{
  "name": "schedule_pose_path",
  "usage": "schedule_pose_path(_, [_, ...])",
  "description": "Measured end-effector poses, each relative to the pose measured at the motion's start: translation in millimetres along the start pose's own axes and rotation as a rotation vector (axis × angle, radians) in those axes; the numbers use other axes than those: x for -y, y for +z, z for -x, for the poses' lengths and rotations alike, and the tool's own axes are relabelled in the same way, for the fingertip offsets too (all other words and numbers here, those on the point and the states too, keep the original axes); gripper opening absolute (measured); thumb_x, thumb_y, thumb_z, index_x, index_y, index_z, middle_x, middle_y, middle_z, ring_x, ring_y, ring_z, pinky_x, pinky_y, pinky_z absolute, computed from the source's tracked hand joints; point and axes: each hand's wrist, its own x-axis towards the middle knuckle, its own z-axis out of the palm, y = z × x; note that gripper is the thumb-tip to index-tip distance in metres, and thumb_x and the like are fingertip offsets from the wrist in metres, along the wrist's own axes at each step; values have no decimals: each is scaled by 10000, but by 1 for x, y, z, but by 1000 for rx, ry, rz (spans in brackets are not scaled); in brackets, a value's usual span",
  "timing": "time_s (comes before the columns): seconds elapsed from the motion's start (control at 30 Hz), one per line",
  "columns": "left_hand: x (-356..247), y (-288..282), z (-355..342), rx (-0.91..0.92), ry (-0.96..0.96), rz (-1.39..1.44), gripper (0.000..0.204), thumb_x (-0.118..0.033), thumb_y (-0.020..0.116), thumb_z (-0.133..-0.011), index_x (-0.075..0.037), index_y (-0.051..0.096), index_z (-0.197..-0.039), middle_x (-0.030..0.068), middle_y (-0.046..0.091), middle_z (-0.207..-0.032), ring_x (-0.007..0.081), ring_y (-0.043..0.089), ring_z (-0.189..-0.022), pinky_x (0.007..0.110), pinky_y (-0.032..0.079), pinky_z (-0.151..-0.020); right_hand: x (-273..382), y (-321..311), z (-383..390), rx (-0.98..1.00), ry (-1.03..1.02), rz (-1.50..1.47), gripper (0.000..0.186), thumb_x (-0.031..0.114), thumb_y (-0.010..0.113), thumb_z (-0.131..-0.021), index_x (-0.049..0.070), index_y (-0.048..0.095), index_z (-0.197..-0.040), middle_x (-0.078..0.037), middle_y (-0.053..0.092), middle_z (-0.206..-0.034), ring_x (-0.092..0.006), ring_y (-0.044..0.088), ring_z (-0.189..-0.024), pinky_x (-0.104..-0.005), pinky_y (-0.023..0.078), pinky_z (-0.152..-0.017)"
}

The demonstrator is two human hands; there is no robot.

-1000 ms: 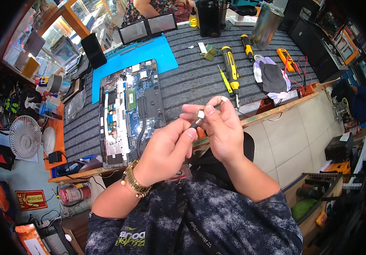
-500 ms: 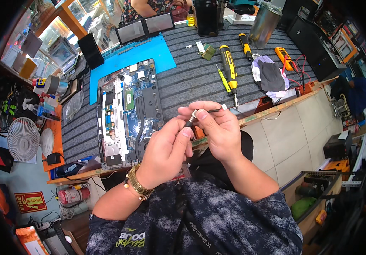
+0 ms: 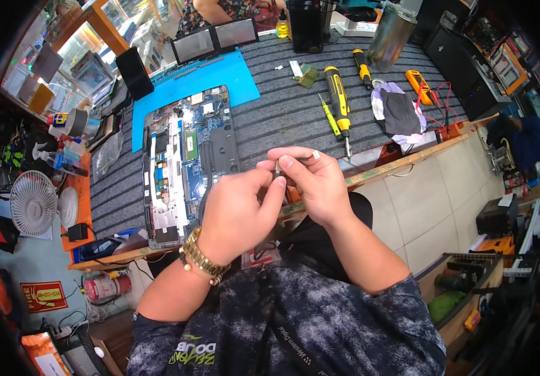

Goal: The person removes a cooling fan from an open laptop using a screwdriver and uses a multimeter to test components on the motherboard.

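With left hand (image 3: 238, 210), pinching connector (image 3: 277, 168), partly hidden; with right hand (image 3: 321, 188), pinching cable (image 3: 306, 159), over near edge of desk (image 3: 270, 88), right of laptop (image 3: 223, 144). Best held straight; avoid sideways force on cable.

Bright, fairly even light falls on both hands, and the backs of the left hand (image 3: 235, 210) and right hand (image 3: 323, 194) show only soft shading. The strongest brightness lies far beyond the left hand, where the display case (image 3: 148, 47) washes toward white. Left of the left hand, the laptop's silver strip (image 3: 177, 178) glares; beyond the right hand, the metal can (image 3: 392, 41) carries a streaky sheen. Floor tiles (image 3: 423, 188) right of the right hand are pale and clear. The left hand's outline looks slightly smeared, and the small piece (image 3: 277, 168) between the fingertips is too blurred to read. Well out from both hands, edges bow, darkening into a black rim.
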Motion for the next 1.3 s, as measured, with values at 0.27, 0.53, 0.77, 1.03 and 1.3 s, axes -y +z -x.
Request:
schedule_pose_path(0.27, [24, 9, -45, 29, 17, -465, 361, -299, 741, -982, -42, 754, -729, 178, 757, -815, 413, 722, -872, 562, 500, -799, 29, -51, 13, -274, -222, 354, 543, 7, 665, -1114, -53, 499, -1627, -249, 664, -1536, -291, 773, -1216, -381, 680, -947])
schedule_pose_path(0.53, [38, 19, -48, 1, 91, -620, 398, -338, 781, -989, -67, 728, -702, 128, 722, -797, 365, 669, -873, 510, 414, -822, 97, -131, 48, -562, -476, 632, 376, 53, 653, -1127, -56, 617, -1486, -179, 735, -1326, -134, 713, -857, -270, 594, -714])
schedule_pose_path(0.77, [34, 13, -48, 55, 49, -644, 418, -434, 805, -966, -55, 792, -790, 143, 752, -850, 356, 689, -896, 505, 436, -845, 131, -192, 47, -758, -582, 745, 329, 80, 698, -1120, -51, 652, -1418, -89, 720, -1139, -84, 645, -789, -222, 511, -625])
schedule_pose_path(1.03, [27, -5, -52, -1, 62, -540, 419, -377, 881, -937, -84, 606, -823, 89, 629, -803, 353, 604, -844, 479, 397, -840, 192, -294, 29, -1109, -505, 1370, 338, 173, 789, -1020, 0, 755, -1308, -95, 744, -990, -184, 721, -900, -346, 580, -831])
schedule_pose_path(1.3, [8, -35, -49, 14, 89, -475, 355, -312, 886, -929, -92, 620, -847, 56, 588, -760, 296, 577, -799, 456, 384, -848, 233, -310, -29, -1058, -508, 1720, 277, 281, 814, -994, 61, 805, -1161, -179, 781, -1103, -390, 719, -1079, -507, 567, -973])
